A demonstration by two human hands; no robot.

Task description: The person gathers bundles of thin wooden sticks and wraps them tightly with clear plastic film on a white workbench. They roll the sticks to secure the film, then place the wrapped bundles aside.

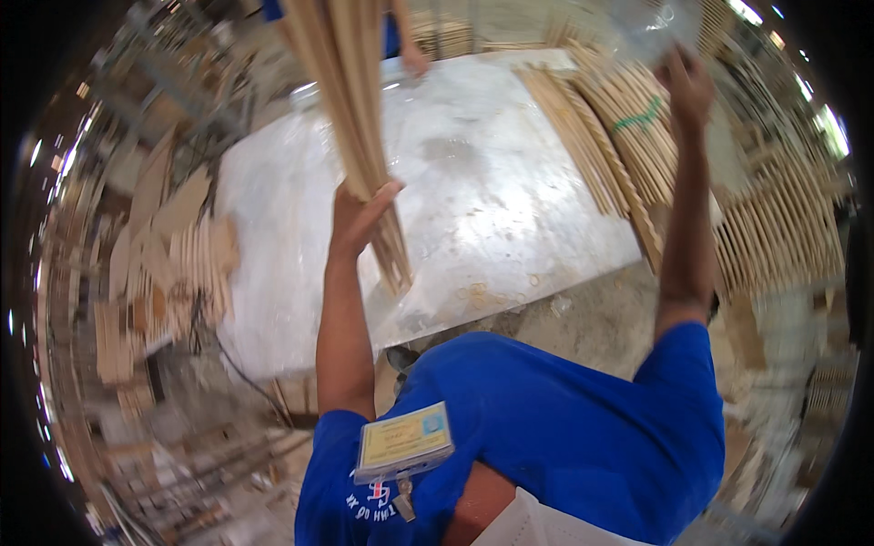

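Observation:
My left hand (357, 220) is wrapped round a bundle of long, thin wooden strips (353, 118). The bundle stands tilted over the white table (473, 218), its lower end close to the tabletop; whether it touches cannot be told. Raised at the far right, my right hand (687, 89) is closed on a clear plastic bag or film (648, 27), blurred and partly cut off by the dark rim. Below that hand, more wooden strips (619, 127) lie along the table's right side, some with a green tie (637, 116) across them.
Across the table, a co-worker's hand (414, 62) rests by the far edge. Several rubber bands (478, 293) lie near the front edge. Stacked wooden strips (778, 227) stand to the right of the table, and wooden pieces (196, 259) are piled at its left. A cable (246, 375) hangs beside the left corner.

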